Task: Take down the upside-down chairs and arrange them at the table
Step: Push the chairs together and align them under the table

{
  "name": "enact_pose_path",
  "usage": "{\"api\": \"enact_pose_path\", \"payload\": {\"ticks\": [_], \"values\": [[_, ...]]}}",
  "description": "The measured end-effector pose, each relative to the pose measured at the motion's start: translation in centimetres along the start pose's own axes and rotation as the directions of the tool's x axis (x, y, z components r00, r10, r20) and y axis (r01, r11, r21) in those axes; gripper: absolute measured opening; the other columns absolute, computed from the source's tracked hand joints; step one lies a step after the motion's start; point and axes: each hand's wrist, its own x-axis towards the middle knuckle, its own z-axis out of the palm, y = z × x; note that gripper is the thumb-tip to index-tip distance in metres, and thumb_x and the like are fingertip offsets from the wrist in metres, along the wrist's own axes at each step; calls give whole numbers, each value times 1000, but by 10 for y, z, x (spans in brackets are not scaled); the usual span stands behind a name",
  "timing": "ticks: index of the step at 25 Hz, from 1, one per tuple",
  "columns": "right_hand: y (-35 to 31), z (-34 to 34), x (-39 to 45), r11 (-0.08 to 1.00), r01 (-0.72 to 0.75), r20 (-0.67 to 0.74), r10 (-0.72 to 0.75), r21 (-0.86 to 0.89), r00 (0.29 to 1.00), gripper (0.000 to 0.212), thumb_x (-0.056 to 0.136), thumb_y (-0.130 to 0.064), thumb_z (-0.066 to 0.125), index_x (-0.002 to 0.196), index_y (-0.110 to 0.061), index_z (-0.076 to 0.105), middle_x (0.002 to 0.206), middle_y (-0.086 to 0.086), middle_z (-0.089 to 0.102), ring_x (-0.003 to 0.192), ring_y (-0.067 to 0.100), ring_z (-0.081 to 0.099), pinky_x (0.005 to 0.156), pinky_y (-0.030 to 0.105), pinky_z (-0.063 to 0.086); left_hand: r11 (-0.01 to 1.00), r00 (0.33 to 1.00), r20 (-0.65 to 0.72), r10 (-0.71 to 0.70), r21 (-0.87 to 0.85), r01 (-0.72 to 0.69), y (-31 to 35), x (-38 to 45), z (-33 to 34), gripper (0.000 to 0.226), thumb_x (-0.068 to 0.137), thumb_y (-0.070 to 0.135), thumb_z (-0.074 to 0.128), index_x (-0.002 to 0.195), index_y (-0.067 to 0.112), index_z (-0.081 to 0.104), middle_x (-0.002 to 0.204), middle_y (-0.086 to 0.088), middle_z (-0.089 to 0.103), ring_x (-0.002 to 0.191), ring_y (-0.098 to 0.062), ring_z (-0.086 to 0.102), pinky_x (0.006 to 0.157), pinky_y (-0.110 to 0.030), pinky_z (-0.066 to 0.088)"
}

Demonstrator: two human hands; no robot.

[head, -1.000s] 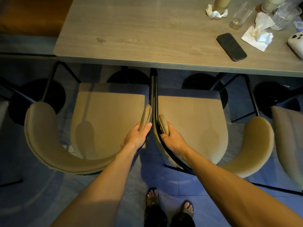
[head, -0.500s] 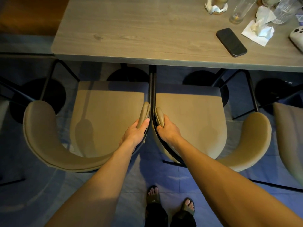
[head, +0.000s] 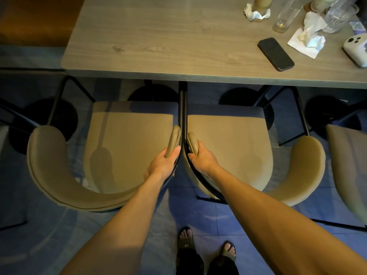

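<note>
Two tan padded chairs stand upright side by side on the floor, facing the grey wooden table (head: 158,42). The left chair (head: 127,147) and the right chair (head: 228,147) touch along their inner black frames, seat fronts near the table edge. My left hand (head: 163,163) grips the right armrest tip of the left chair. My right hand (head: 202,157) grips the left armrest tip of the right chair. No chair in view is upside down.
A third tan chair (head: 349,167) shows at the right edge. On the table's right end lie a black phone (head: 275,54), crumpled napkins (head: 307,40), glasses (head: 284,16) and a white device (head: 356,49). My sandalled feet (head: 206,249) stand on blue floor tiles.
Both chairs slid a little toward the table, with my hands still on their inner armrests; the seat fronts now sit closer to the table edge.
</note>
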Motion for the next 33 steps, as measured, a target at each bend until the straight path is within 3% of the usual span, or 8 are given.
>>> {"api": "enact_pose_path", "payload": {"ticks": [12, 18, 23, 25, 27, 28, 30, 33], "values": [[0, -3, 2, 1000, 18, -7, -18, -7, 1000, 55, 95, -33, 52, 146, -26, 33, 122, 13, 64, 107, 33, 61, 95, 44, 50, 999, 999, -35, 4, 34, -2, 2, -1, 2, 82, 63, 93, 33, 129, 47, 52, 128, 8, 62, 121, -27, 54, 104, -47, 40], [12, -5, -20, 999, -37, 37, 36, 34, 999, 81, 90, -60, 53, 155, -24, 21, 142, 11, 54, 125, 32, 54, 102, 41, 45, 1000, 1000, 4, 1, 31, -1, 0, -5, -1, 90, 59, 93, 39, 134, 45, 49, 134, 7, 59, 125, -28, 51, 107, -48, 38], [43, -54, -57, 1000, -31, 138, 31, -3, 990, 68, 96, -57, 42, 149, -15, 39, 149, 12, 48, 133, 31, 47, 107, 38, 37, 958, 988, -149, 30, 286, 14, 2, -35, 8, 64, 90, 60, 42, 142, 22, 42, 141, -9, 50, 128, -33, 47, 108, -47, 34], [55, -77, -69, 1000, -30, 117, 30, -1, 993, 57, 99, -47, 45, 143, -12, 49, 146, 11, 52, 131, 30, 50, 107, 35, 38, 931, 967, -256, 13, 356, 82, 4, -61, 19, 63, 95, 50, 41, 149, 19, 31, 150, -11, 40, 138, -30, 35, 113, -45, 24], [69, -103, -83, 996, -13, 77, 7, 84, 997, 49, 99, -41, 47, 137, -10, 54, 138, 12, 57, 122, 28, 56, 101, 36, 47, 947, 955, -296, -21, 299, 114, 16, -91, 34, 63, 95, 43, 43, 150, 17, 28, 155, -10, 30, 143, -29, 27, 114, -46, 21], [78, -117, -91, 991, 11, 60, -19, 130, 998, 46, 99, -39, 48, 134, -10, 56, 132, 11, 60, 114, 25, 58, 88, 32, 51, 963, 953, -300, -40, 243, 117, 26, -106, 45, 60, 95, 40, 44, 148, 16, 30, 155, -10, 30, 141, -30, 29, 113, -46, 24], [104, -147, -108, 982, 49, 34, -57, 181, 998, 42, 99, -37, 48, 130, -9, 58, 115, 6, 61, 99, 19, 54, 63, 20, 42, 986, 964, -262, -48, 142, 88, 48, -132, 77, 51, 95, 35, 46, 142, 15, 41, 147, -12, 40, 131, -34, 42, 108, -44, 36], [160, -203, -128, 958, 71, -62, -56, 276, 997, 39, 98, -29, 49, 115, 4, 63, 94, 6, 59, 87, 20, 57, 72, 35, 49, 1000, 986, -168, 6, 7, -5, 79, -168, 144, 35, 96, 27, 44, 124, 10, 55, 127, -14, 57, 112, -34, 55, 97, -40, 46]]}}
